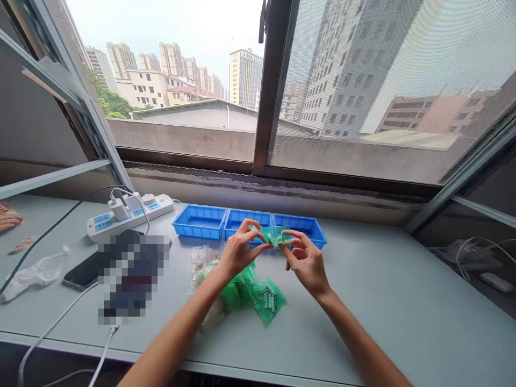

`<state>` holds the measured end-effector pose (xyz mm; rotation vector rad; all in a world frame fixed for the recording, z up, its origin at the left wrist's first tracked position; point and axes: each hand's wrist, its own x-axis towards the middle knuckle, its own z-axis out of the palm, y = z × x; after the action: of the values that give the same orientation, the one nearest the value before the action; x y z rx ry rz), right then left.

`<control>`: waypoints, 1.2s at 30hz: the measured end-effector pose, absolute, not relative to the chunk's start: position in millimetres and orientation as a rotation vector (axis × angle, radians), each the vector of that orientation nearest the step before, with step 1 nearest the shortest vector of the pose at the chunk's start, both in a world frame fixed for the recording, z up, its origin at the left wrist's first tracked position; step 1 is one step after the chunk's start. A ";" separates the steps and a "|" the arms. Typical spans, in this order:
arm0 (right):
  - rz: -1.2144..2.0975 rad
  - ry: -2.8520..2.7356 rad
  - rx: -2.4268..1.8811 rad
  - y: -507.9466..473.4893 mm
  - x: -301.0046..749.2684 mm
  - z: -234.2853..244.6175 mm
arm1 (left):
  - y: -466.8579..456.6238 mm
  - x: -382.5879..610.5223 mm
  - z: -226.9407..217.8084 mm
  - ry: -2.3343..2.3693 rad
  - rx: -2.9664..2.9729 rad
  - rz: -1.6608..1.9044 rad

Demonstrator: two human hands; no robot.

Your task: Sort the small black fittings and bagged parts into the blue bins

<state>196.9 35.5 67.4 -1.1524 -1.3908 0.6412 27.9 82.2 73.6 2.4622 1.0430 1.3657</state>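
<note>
Both my hands hold one small green plastic bag (274,235) up above the table, in front of the blue trays. My left hand (239,249) pinches its left end with thumb and fingers. My right hand (306,262) pinches its right end. Under my left wrist lies a heap of more green bags (258,293) with small parts inside, next to some clear bags (200,260).
Three blue trays (200,221) stand in a row at the back of the grey table (403,301). A white power strip (129,212) with chargers, a phone (83,271) and a crumpled clear bag (34,275) lie at the left. Another person's fingers (8,217) show at the far left edge.
</note>
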 end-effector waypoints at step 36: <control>0.905 -2.002 -1.318 32.0 211.1 69.3 | 94.1 33.1 83.9 1.179 2.562 1.316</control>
<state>211.1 32.0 69.3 -1.3184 -2.0025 0.9048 33.1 94.1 83.9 2.5623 1.1795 1.3163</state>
